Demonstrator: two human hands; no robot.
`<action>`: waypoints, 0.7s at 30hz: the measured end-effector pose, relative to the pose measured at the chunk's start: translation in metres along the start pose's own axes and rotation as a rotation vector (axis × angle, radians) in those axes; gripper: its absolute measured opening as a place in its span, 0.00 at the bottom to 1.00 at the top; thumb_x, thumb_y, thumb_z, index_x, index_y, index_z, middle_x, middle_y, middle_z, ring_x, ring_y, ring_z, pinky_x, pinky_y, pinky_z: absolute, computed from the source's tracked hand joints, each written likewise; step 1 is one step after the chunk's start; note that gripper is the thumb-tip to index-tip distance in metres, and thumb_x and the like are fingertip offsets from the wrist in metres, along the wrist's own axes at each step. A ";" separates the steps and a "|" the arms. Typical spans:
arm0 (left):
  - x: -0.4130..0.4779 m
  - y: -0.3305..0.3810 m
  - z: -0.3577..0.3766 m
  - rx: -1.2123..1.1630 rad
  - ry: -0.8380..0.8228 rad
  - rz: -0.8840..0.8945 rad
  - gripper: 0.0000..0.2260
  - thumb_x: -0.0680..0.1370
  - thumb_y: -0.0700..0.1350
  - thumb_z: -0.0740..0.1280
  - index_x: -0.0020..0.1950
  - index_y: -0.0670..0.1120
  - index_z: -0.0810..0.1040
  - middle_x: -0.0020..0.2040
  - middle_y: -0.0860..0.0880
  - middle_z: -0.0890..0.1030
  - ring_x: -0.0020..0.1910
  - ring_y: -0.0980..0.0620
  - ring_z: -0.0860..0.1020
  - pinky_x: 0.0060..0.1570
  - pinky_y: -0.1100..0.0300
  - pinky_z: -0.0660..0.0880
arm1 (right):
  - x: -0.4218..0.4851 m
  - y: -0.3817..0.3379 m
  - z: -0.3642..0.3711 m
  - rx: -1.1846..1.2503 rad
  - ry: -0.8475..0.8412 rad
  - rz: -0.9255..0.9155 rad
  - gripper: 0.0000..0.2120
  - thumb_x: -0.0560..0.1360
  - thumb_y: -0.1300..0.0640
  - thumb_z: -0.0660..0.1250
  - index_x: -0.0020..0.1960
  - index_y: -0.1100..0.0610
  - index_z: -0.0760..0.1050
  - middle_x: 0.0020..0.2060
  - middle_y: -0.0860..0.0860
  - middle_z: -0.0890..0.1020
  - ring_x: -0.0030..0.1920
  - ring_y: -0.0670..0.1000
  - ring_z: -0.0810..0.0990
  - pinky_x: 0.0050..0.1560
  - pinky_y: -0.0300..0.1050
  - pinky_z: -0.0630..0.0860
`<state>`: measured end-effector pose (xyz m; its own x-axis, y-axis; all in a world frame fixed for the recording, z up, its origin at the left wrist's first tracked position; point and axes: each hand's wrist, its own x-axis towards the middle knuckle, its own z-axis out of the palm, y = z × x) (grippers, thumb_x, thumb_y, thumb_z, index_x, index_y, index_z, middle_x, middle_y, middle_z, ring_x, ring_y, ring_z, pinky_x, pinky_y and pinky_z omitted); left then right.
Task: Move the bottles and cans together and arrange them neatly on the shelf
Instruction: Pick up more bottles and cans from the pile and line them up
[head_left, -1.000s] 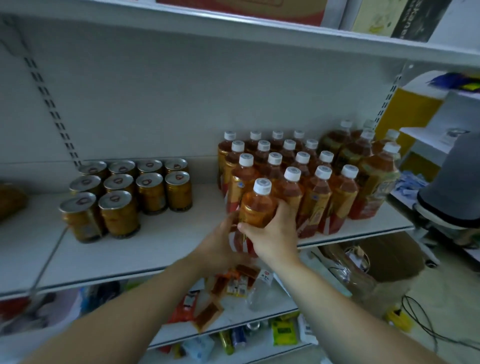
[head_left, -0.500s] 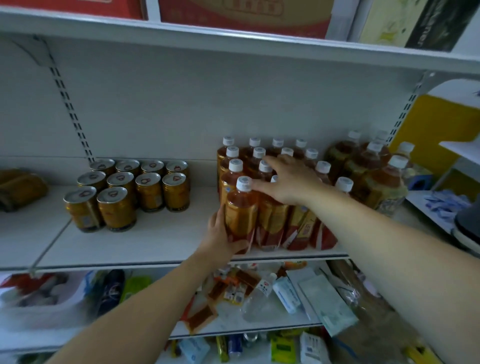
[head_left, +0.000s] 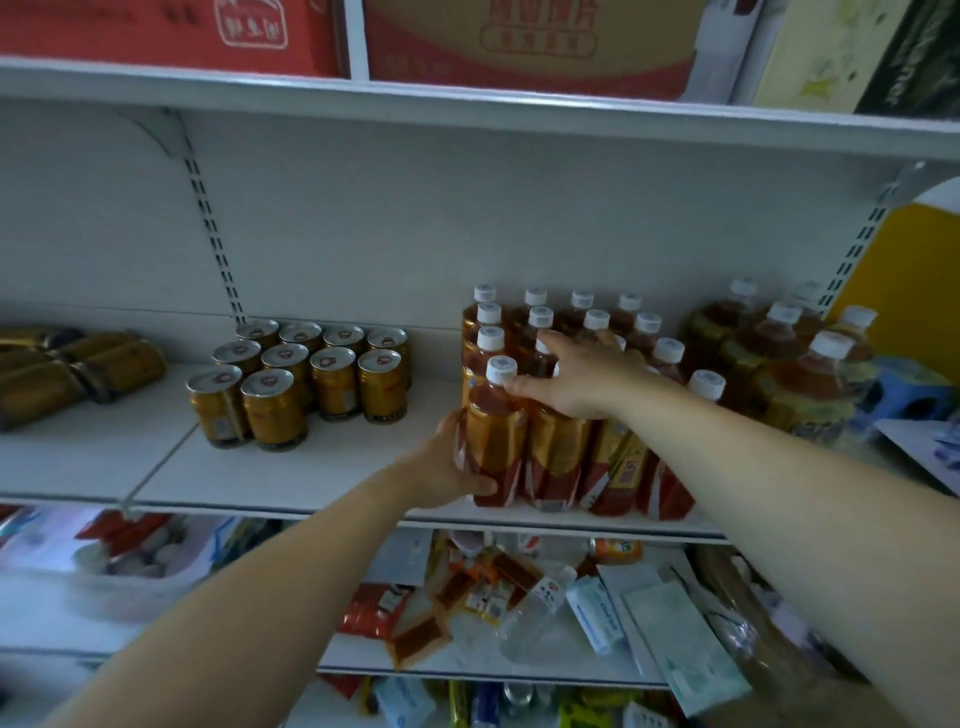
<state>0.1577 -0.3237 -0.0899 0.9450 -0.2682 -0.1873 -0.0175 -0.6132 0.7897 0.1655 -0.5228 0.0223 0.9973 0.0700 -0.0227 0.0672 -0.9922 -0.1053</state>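
Note:
Several amber tea bottles with white caps stand in tight rows on the white shelf (head_left: 322, 483). My left hand (head_left: 447, 462) wraps round the lower body of the front-left bottle (head_left: 493, 436) at the shelf's front edge. My right hand (head_left: 576, 379) lies with spread fingers over the caps and shoulders of the bottles in the front rows, its thumb touching the front-left bottle's cap. A block of gold cans (head_left: 306, 384) stands to the left, apart from the bottles. Larger tea bottles (head_left: 795, 374) stand to the right.
Gold packages (head_left: 67, 369) lie on their sides at the far left of the shelf. Red cartons (head_left: 524, 41) sit on the shelf above. The lower shelf (head_left: 467, 660) holds loose packets, a water bottle and tubes. Bare shelf lies between cans and bottles.
My right hand left the front bottle's side and moved up onto the tops of the bottle rows. The front-left bottle now stands at the shelf edge, my left hand still on it.

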 end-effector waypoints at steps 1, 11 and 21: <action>-0.004 0.001 -0.012 0.049 -0.013 -0.006 0.48 0.68 0.53 0.76 0.77 0.53 0.46 0.75 0.47 0.60 0.71 0.45 0.63 0.66 0.50 0.63 | 0.001 -0.003 -0.006 0.022 -0.007 0.001 0.56 0.55 0.14 0.45 0.76 0.44 0.57 0.75 0.49 0.64 0.74 0.59 0.60 0.68 0.60 0.60; -0.092 -0.042 -0.171 0.393 0.182 0.075 0.23 0.73 0.52 0.70 0.67 0.53 0.69 0.56 0.57 0.71 0.57 0.54 0.72 0.52 0.64 0.66 | 0.034 -0.151 -0.024 -0.034 0.066 -0.182 0.46 0.66 0.21 0.52 0.74 0.50 0.62 0.73 0.54 0.67 0.69 0.59 0.68 0.62 0.52 0.68; -0.199 -0.194 -0.330 0.465 0.304 -0.233 0.32 0.75 0.56 0.68 0.75 0.50 0.60 0.75 0.47 0.61 0.70 0.47 0.65 0.67 0.56 0.61 | 0.057 -0.404 0.016 0.058 0.002 -0.349 0.43 0.69 0.25 0.55 0.75 0.51 0.61 0.73 0.54 0.67 0.68 0.59 0.69 0.61 0.55 0.70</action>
<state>0.0812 0.0942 -0.0134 0.9909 0.0949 -0.0954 0.1253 -0.9092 0.3970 0.1951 -0.1161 0.0476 0.9146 0.4034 0.0265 0.4021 -0.9010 -0.1628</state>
